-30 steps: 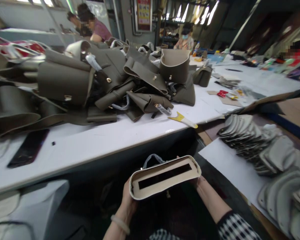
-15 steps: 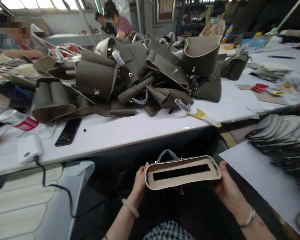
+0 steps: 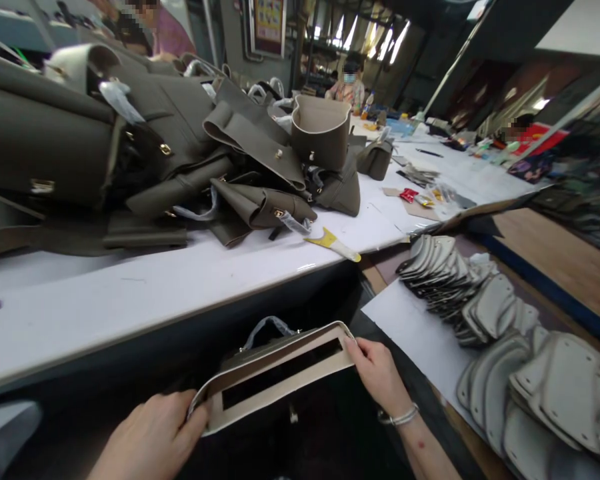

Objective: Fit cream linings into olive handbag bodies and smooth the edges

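Between my two hands is a handbag (image 3: 215, 421) with a pale beige inside and a long dark rectangular slot within its open mouth. A wrapped handle (image 3: 269, 321) arches up from its far side, and a small metal clasp (image 3: 293, 413) shows on the dark near side. My left hand (image 3: 153, 430) is closed on the left end, thumb at the rim. Gripping the right end, my right hand (image 3: 380, 373) has its thumb over the edge. The bag tilts, with its right end higher. Its lower body is lost in shadow.
Grey-brown bags (image 3: 180, 133) are heaped on the white table (image 3: 145, 287) ahead. A yellow-and-white forked tool (image 3: 333, 244) lies at the table edge. To the right are stacks of pale curved panels (image 3: 555, 380) on a white sheet (image 3: 415, 333). A masked person (image 3: 349, 87) is at the back.
The view has swung right, bringing more panel stacks in. My left hand has shifted around its end of the bag, my right thumb now lies over the rim, and the bag tilts more.
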Demonstrator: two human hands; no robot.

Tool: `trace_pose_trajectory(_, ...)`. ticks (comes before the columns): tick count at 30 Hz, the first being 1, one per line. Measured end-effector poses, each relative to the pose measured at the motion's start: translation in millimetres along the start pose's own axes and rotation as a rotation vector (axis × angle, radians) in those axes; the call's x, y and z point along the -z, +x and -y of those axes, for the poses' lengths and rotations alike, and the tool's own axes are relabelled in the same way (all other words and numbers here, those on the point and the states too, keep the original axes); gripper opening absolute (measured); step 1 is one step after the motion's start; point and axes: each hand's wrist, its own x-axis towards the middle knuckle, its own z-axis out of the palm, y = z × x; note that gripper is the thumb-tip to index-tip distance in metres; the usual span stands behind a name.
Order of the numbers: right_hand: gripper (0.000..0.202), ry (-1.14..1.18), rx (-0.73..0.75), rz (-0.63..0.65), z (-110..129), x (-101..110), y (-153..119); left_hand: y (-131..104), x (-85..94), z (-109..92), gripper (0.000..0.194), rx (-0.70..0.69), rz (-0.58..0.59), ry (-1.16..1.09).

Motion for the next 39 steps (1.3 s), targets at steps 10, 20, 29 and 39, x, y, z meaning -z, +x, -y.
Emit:
trace_pose_trajectory(10, 0.053, -0.198, 0.088, -0.041, 7.1, 0.5, 1.0, -2.6, -22.6, 9.4, 0.043, 0.119, 0.048, -0.438)
trace_pose_trajectory(20, 0.049, -0.144, 0.088, 0.041, 4.2, 7.2, 0.4, -22.7, -3.1, -13.8, 0.050, 0.074, 0.112, -0.065)
trace_pose_trajectory(29, 0.059, -0.196, -0.040, 0.026, -2.5, 8.0, 5.2, -34.0, -3.8, -29.1, 0.033, 0.087, -0.111, 0.029)
trace_pose_trajectory(39, 0.056, -0.229, -0.030, -0.001, 8.3, 6.6, 3.3, -28.8, -0.8, -31.4, 0.040, 0.106, -0.017, 0.271)
